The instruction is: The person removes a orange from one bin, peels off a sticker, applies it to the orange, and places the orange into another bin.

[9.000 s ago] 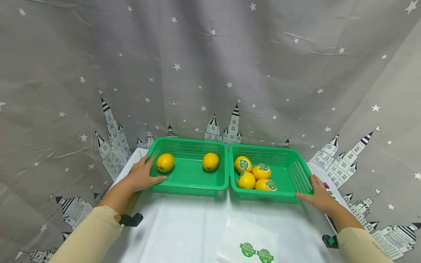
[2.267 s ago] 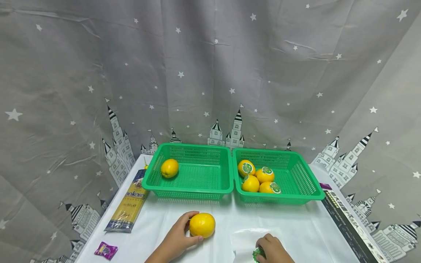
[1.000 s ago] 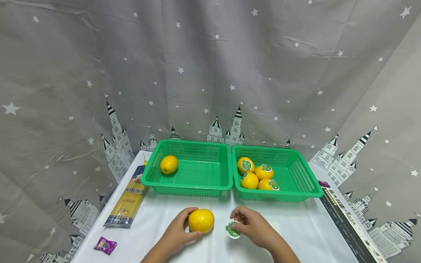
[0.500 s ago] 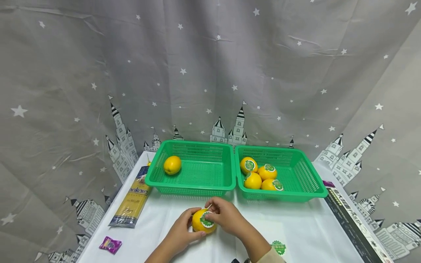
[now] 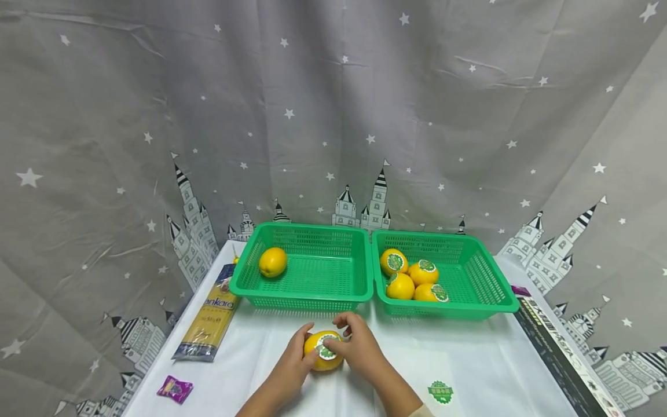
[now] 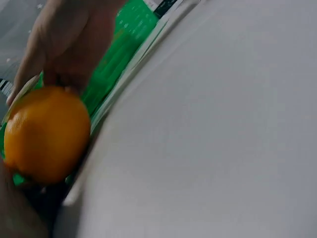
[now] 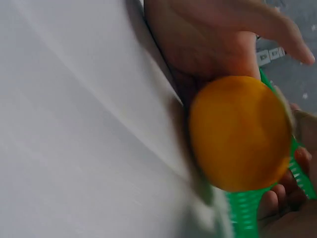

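An orange [image 5: 328, 363] is on the white table in front of the baskets, between both hands. My left hand [image 5: 292, 365] cups its left side, and the thumb touches the front edge of a round green-and-white sticker [image 5: 325, 350]. From the right, my right hand [image 5: 362, 350] holds the fruit with curled fingers, its thumb pressing the sticker's right part. In the left wrist view the orange [image 6: 47, 134] fills the space between the hands. Seen from the right wrist, the orange [image 7: 240, 134] hides part of the left palm.
Behind stand two green baskets: the left basket [image 5: 328, 263] holds one orange [image 5: 273, 262], the right basket [image 5: 464, 278] several stickered oranges [image 5: 400, 286]. Another sticker [image 5: 440, 392] lies on its backing at front right. Pasta pack [image 5: 211, 318], purple wrapper [image 5: 175, 389] and black box [image 5: 565, 353] flank these.
One orange has come from the left basket to the table in my left hand. My right hand has peeled a sticker off the sheet and brought it left onto that orange.
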Demonstrator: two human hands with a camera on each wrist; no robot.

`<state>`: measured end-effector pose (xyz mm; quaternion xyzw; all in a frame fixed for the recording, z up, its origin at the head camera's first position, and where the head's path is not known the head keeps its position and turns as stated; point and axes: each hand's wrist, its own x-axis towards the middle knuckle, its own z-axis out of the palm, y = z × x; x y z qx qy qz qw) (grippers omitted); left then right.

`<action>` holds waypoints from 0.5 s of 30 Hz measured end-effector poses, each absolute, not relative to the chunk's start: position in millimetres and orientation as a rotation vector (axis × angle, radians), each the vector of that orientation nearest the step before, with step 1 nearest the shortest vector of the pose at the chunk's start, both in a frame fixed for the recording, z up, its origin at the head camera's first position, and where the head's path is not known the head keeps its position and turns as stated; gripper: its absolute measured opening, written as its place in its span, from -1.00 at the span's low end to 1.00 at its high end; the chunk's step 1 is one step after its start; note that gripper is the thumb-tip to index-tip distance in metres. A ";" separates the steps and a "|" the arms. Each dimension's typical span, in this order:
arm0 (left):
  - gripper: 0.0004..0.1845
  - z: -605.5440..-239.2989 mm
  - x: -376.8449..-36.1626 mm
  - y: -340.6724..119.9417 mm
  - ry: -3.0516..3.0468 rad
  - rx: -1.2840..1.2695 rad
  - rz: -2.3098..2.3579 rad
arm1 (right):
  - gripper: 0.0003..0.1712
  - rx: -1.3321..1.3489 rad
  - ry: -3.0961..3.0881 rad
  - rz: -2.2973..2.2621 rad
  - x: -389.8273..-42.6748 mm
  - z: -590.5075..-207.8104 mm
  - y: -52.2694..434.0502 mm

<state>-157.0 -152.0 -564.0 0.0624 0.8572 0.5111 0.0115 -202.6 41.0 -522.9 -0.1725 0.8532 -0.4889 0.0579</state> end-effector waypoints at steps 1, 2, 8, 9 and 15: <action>-0.30 -563.0 -156.9 -147.3 2.719 0.166 1.578 | -0.56 -0.455 2.542 -1.553 -202.0 -526.1 39.6; -0.35 -562.3 -156.8 -142.4 2.776 0.134 1.561 | -0.60 -0.385 2.507 -1.622 -201.4 -529.2 37.4; -0.54 -564.6 -154.1 -123.5 3.028 -0.046 1.464 | -0.67 0.023 2.292 -1.978 -190.0 -542.7 15.1; -0.56 -565.3 -153.1 -122.2 3.046 -0.062 1.446 | -0.65 0.050 2.271 -2.002 -188.1 -545.3 11.7; -0.53 -565.3 -149.1 -117.4 3.167 -0.118 1.282 | -0.65 -0.045 2.335 -1.993 -183.0 -555.3 4.5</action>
